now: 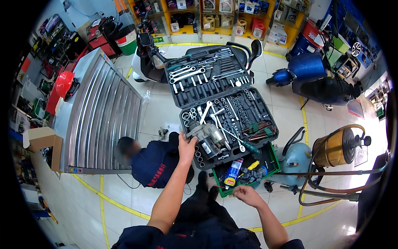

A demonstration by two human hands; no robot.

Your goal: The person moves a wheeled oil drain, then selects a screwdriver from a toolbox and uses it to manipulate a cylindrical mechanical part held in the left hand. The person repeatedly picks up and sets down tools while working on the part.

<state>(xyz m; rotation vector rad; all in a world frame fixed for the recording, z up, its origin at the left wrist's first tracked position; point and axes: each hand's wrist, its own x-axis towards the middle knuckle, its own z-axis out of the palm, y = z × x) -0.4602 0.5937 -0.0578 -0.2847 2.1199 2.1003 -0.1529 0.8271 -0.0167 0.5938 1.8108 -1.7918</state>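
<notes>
1. Under the left hand (187, 146), in the head view, a grey metal motor (210, 140) lies on the open toolbox (180, 102). Thumb and fingers curve against its near end; how firmly they grip, I cannot tell.
2. Below and right of the motor, the right hand (245, 196) hangs with its fingers bent together. It seems to be pinching a thin red straw (220, 186), too fine to be sure.
3. Just beyond the right hand, a blue and yellow spray can (233, 171) leans inside the green crate (275, 161). A loose pinch could drop the straw among the things there.
4. Around the motor, loose wrenches (205, 113) and a green-handled screwdriver (251, 147) make uneven footing. If the left hand slackened or pushed sideways, the motor could roll, knock sockets (198, 157) loose, or fall.
5. Left of the left hand, a co-worker (154, 166) crouches close; an arm swung outward could bump them.
</notes>
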